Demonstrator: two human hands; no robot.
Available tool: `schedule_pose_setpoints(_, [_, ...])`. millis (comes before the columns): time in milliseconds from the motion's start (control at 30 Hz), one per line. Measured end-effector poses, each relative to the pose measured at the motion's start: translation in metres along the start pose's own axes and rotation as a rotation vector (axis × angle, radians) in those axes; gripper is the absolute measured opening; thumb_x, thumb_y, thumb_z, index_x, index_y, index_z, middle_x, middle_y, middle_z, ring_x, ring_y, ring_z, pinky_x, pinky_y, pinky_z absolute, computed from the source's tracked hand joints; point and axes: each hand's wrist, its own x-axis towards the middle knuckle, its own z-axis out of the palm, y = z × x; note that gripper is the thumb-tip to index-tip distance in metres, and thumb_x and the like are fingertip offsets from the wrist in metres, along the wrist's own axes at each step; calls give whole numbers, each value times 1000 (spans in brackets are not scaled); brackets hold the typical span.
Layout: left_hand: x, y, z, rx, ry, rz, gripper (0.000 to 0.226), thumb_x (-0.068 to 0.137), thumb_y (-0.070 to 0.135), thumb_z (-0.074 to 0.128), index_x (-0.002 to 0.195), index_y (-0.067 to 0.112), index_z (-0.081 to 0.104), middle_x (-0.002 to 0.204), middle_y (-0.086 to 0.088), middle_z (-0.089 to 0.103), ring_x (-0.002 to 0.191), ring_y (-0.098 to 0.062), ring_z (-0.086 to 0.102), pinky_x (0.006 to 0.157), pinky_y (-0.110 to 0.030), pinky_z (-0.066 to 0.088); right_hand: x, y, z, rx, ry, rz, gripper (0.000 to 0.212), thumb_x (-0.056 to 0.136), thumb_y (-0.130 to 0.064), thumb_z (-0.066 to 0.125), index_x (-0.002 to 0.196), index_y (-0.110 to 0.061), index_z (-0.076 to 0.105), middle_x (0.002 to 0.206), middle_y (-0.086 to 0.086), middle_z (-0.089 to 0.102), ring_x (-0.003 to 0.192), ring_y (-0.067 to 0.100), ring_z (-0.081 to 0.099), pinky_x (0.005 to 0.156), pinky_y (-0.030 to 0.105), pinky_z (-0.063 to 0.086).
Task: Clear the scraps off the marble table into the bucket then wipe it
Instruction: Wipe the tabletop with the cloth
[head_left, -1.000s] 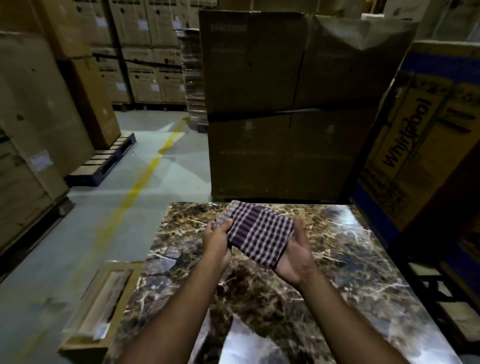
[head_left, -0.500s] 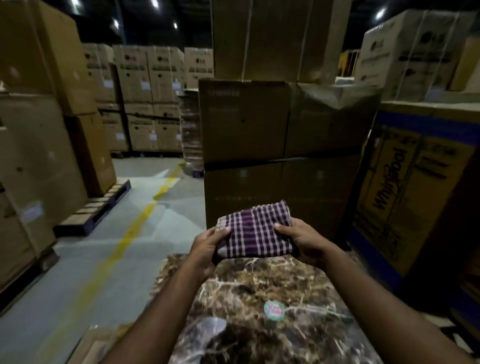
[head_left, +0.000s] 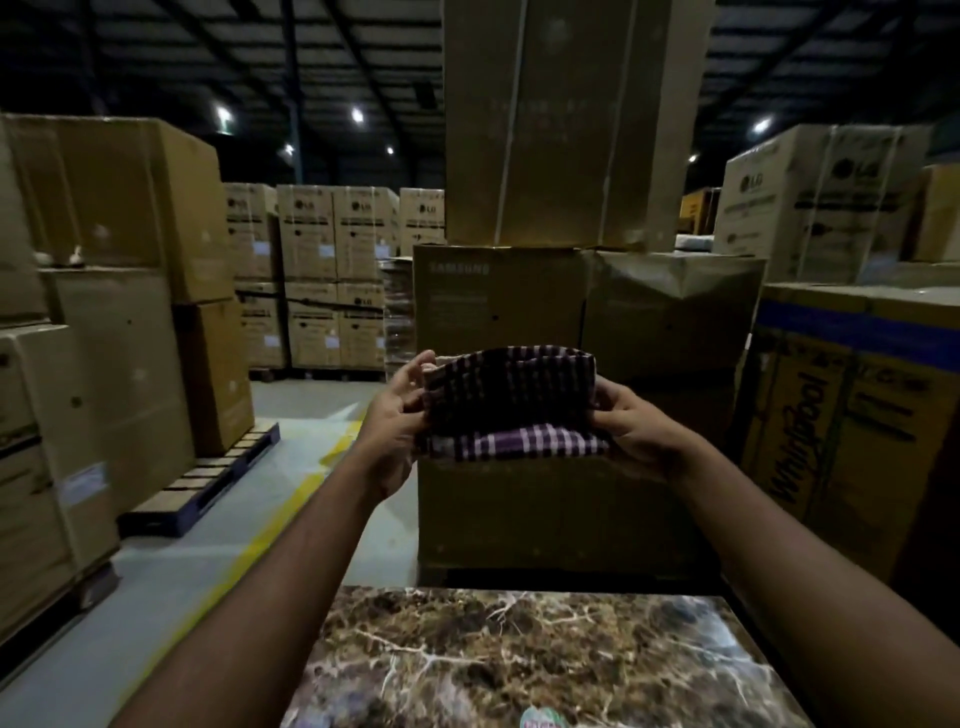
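Note:
A folded purple-and-white checked cloth (head_left: 511, 402) is held up in the air, well above the far edge of the brown marble table (head_left: 519, 660). My left hand (head_left: 397, 423) grips its left end and my right hand (head_left: 631, 434) grips its right end, thumbs on the near side. The marble top shows at the bottom of the view with a small round sticker (head_left: 543, 718) at its near edge. No scraps and no bucket are in view.
A stack of large cardboard boxes (head_left: 571, 291) stands just beyond the table. A yellow-and-blue Whirlpool box (head_left: 841, 426) stands to the right. More boxes on pallets (head_left: 202, 483) line the left, with a grey floor aisle and yellow line (head_left: 270, 530) between.
Both hands have lifted the cloth off the table and raised it higher, and the view has tilted up, so less of the marble top shows.

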Motion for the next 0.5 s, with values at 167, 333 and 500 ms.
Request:
schedule_pose_setpoints(167, [3, 30, 6, 81, -90, 115, 31, 79, 1, 73, 101, 23, 74, 100, -3, 74, 93, -26, 71, 61, -38, 57, -5, -25, -13, 0, -141, -76, 39, 95, 9, 52, 120, -11, 74, 128, 18, 66, 109, 28, 69, 84, 35, 61])
schedule_pose_setpoints(333, [15, 52, 4, 124, -224, 143, 31, 84, -13, 54, 72, 9, 70, 126, -8, 67, 121, -28, 62, 78, -35, 57, -10, -54, -12, -71, -165, -67, 43, 103, 10, 36, 102, -8, 75, 126, 19, 61, 95, 27, 70, 66, 30, 60])
schedule_pose_setpoints(500, [20, 54, 14, 9, -247, 86, 10, 74, 4, 54, 73, 7, 64, 120, -14, 63, 115, -34, 60, 77, -39, 58, -2, -56, -6, 48, -89, -132, 37, 105, 1, 36, 90, -4, 69, 116, 21, 62, 91, 27, 68, 70, 31, 61])
